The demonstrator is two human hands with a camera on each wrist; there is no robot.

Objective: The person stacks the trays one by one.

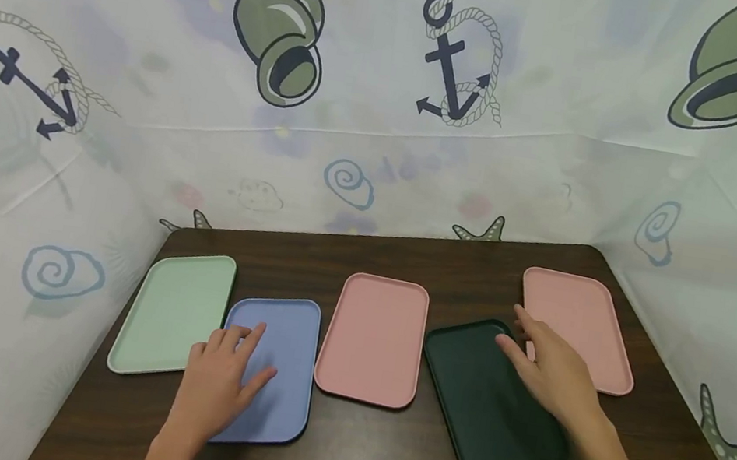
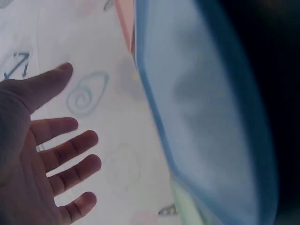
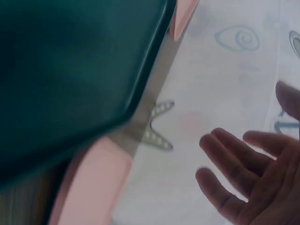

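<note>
In the head view my left hand (image 1: 215, 385) hovers over the blue tray (image 1: 286, 360), fingers spread and holding nothing. Beside that tray, on its left, lies the green tray (image 1: 176, 313). My right hand (image 1: 557, 367), also empty, is above the dark green tray (image 1: 491, 412) and the near left edge of a pink tray (image 1: 578, 322). Another pink tray (image 1: 372, 341) lies in the middle. The left wrist view has my loosely spread left hand (image 2: 47, 150) near the blue tray (image 2: 197, 108); the right wrist view has my right hand (image 3: 258, 164) with relaxed fingers, apart from the dark tray (image 3: 75, 75).
The trays lie in a row on a dark brown wooden table (image 1: 352, 448). Behind and at both sides of the table hangs a white cloth (image 1: 380, 145) printed with shells, anchors and starfish.
</note>
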